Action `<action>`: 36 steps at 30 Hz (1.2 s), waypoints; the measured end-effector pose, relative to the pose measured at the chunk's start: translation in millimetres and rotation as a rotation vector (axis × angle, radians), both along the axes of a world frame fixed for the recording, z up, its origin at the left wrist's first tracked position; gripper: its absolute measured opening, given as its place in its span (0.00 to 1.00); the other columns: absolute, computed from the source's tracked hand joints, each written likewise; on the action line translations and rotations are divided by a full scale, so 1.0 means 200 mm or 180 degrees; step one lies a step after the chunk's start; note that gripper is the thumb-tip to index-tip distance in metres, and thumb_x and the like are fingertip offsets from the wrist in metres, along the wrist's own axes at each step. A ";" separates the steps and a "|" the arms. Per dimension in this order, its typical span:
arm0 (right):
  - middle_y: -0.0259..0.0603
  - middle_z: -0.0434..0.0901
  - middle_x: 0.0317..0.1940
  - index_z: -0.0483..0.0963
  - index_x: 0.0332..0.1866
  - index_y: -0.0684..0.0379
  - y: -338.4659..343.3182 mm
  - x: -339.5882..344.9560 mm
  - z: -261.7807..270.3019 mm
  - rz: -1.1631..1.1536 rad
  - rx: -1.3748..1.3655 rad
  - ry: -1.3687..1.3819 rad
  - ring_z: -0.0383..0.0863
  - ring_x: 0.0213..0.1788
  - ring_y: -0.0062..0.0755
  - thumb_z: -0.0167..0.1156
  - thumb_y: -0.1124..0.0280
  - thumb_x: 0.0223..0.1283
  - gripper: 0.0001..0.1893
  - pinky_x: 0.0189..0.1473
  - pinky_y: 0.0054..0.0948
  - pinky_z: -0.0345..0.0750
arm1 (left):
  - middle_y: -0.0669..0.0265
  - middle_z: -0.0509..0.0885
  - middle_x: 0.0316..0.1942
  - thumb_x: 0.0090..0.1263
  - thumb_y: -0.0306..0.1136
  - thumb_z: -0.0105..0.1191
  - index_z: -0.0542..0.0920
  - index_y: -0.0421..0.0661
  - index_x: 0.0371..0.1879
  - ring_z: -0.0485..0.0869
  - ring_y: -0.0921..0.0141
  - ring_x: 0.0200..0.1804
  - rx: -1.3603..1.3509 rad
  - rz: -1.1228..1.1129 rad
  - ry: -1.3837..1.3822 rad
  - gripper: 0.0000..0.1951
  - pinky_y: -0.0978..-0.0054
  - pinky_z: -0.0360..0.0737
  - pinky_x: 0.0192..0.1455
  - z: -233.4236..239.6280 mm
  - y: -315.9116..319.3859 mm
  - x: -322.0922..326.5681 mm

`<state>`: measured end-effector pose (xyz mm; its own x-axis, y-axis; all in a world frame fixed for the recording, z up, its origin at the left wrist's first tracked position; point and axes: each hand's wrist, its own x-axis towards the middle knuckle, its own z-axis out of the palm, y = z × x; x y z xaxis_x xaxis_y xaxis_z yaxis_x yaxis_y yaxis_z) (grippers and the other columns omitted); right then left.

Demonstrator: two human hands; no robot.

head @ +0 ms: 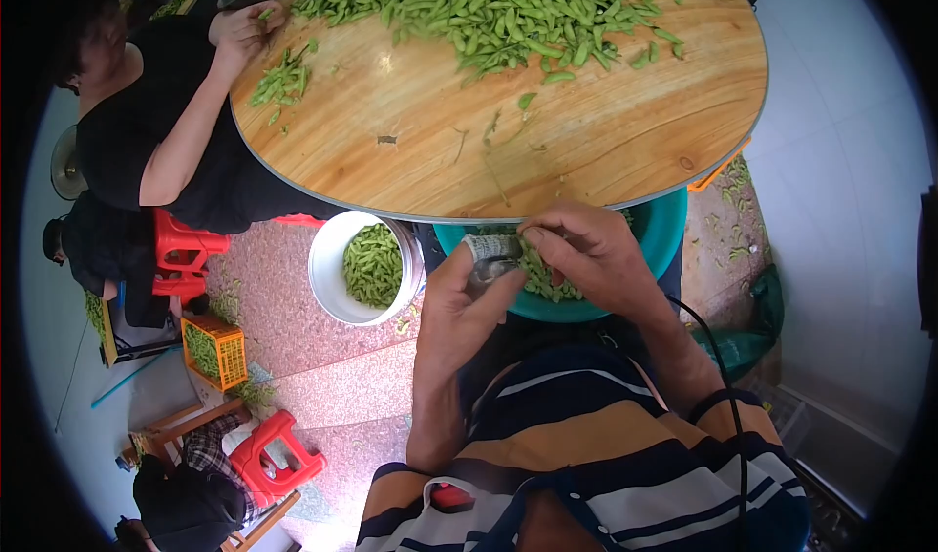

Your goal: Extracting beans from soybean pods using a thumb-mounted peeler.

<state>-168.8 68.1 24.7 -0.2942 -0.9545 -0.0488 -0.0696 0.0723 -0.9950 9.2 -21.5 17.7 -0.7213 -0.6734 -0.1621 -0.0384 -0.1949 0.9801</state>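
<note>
My left hand [458, 306] curls around a small shiny metal tool [489, 270], whose exact kind I cannot make out. A grey knitted cover [495, 246] wraps one of its fingers. Close against it, my right hand [597, 255] pinches a green soybean pod [533, 250] between thumb and forefinger; the fingers partly hide it. Both hands are above a green plastic basin [663, 240] at my lap, partly under the table edge. Cut pods [553, 284] lie inside the basin.
The round wooden table [352, 164] carries a large heap of soybean pods [506, 10]. Left of the basin stands a white bucket [326, 281] holding pods. A co-worker [183, 127] sits at the table's left. Red stools [275, 457] and an orange crate [233, 358] stand farther left.
</note>
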 end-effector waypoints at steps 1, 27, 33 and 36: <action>0.35 0.83 0.33 0.82 0.47 0.68 0.00 0.01 -0.02 -0.0123 -0.0083 -0.0020 0.79 0.28 0.16 0.63 0.75 0.72 0.07 0.29 0.19 0.74 | 0.75 0.83 0.32 0.74 0.24 0.62 0.83 0.42 0.48 0.75 0.86 0.28 0.0113 0.0098 -0.0008 0.08 0.86 0.69 0.28 0.02 0.02 -0.02; 0.34 0.81 0.31 0.82 0.55 0.62 0.07 0.05 -0.06 -0.0533 -0.0280 -0.1571 0.79 0.26 0.20 0.57 0.75 0.76 0.10 0.29 0.19 0.77 | 0.72 0.81 0.26 0.77 0.24 0.55 0.84 0.39 0.52 0.74 0.81 0.24 0.0663 0.0316 0.0572 0.10 0.83 0.69 0.26 -0.06 0.10 -0.06; 0.40 0.82 0.41 0.81 0.57 0.66 0.09 0.03 -0.01 -0.0257 -0.0557 0.0296 0.83 0.37 0.23 0.64 0.75 0.70 0.13 0.35 0.23 0.78 | 0.70 0.81 0.24 0.75 0.24 0.57 0.83 0.39 0.44 0.73 0.81 0.22 0.0172 0.0591 0.0362 0.04 0.83 0.67 0.25 -0.03 0.11 -0.06; 0.41 0.82 0.41 0.81 0.56 0.67 0.09 0.05 0.02 -0.0178 -0.0573 0.0716 0.83 0.42 0.24 0.67 0.73 0.68 0.15 0.38 0.24 0.79 | 0.72 0.80 0.24 0.75 0.24 0.58 0.83 0.39 0.45 0.74 0.82 0.23 -0.0153 0.0729 0.0259 0.05 0.84 0.67 0.26 -0.02 0.11 -0.06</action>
<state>-159.5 85.9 28.6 -0.3309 -0.9239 0.1922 -0.2907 -0.0940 -0.9522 -2.6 0.1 14.1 -0.5583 -0.8264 -0.0736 0.0807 -0.1424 0.9865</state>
